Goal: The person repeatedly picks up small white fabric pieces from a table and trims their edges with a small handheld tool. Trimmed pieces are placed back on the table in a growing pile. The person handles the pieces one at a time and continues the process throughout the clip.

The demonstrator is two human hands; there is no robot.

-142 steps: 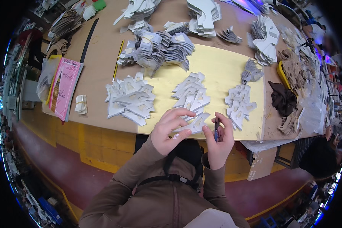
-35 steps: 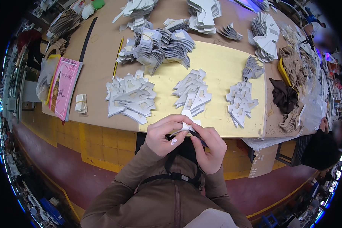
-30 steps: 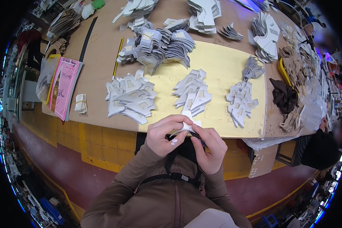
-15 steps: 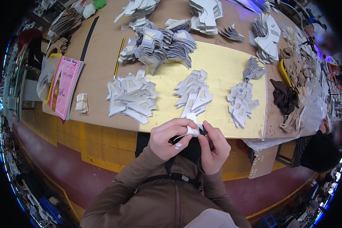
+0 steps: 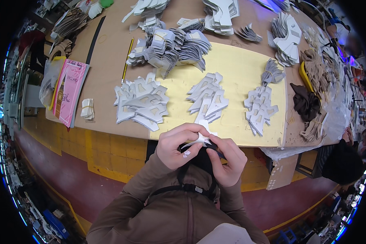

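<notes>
My left hand (image 5: 177,145) and my right hand (image 5: 229,158) meet close to my chest, just off the table's near edge. Together they pinch a small white cut-out piece (image 5: 198,141). A thin dark tool (image 5: 218,153) lies in my right hand, mostly hidden by the fingers. Just beyond my hands, a pile of similar white pieces (image 5: 208,99) lies on a yellow mat (image 5: 240,71). A larger grey-white pile (image 5: 140,101) sits to the left of it, and another pile (image 5: 260,106) to the right.
A pink booklet (image 5: 70,91) and a small banded bundle (image 5: 87,108) lie at the table's left edge. A yellow pencil (image 5: 127,59) lies farther back, with several stacks of grey and tan cut pieces (image 5: 171,44). Dark brown material (image 5: 307,103) sits at the right. Another person (image 5: 342,162) sits at the right.
4.7 seconds ago my left hand lay on the pile at the mat's near edge. Both hands then drew back toward my chest with one white piece held between them.
</notes>
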